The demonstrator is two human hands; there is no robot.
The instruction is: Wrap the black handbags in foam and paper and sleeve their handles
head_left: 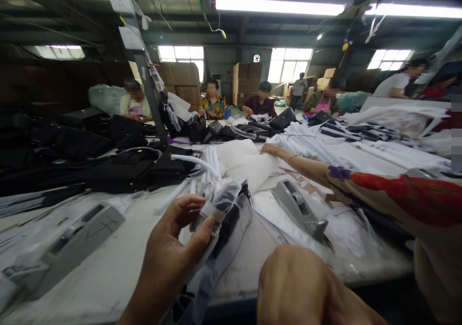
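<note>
My left hand (176,245) is closed on a clear plastic bag (242,219), pinching it between thumb and fingers beside a small pale label (212,213). Something black and strap-like shows through the plastic, its exact kind unclear. Low in the view, my right hand (294,286) is curled and blurred, knuckles toward me. Its fingertips are hidden, so whatever it may grip cannot be made out. Just beyond the bag lie white foam sheets (234,154) and white padded tubes (211,163).
A grey tape dispenser (298,207) stands right of the bag, another dispenser (79,243) at left. A co-worker's hand (272,150) reaches in from the right onto the foam sheets. Black bags (122,168) are heaped at left by a metal post (153,98). Several people sit beyond.
</note>
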